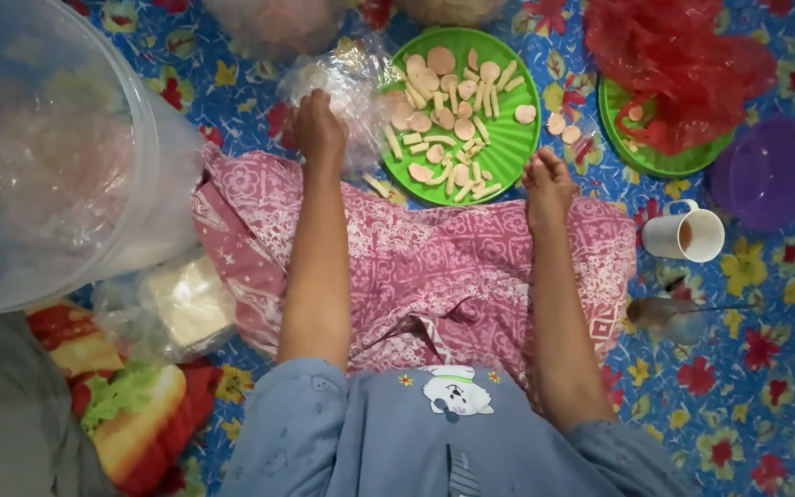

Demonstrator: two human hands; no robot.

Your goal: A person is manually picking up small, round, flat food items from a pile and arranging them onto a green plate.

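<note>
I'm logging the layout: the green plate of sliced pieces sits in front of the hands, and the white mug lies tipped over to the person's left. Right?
Not quite. The head view shows the white mug tipped over on the person's right, beyond the right hand, not the left. The green plate of sliced pieces does sit in front of the hands; the left hand touches a clear plastic bag.

Seated on the mat (766,387), I have the plate (508,138) of cut pieces just ahead, between my left hand (316,127) on a plastic bag (347,87) and my right hand (547,184); a mug (687,235) sits to the right, a tub (57,156) far left.
</note>
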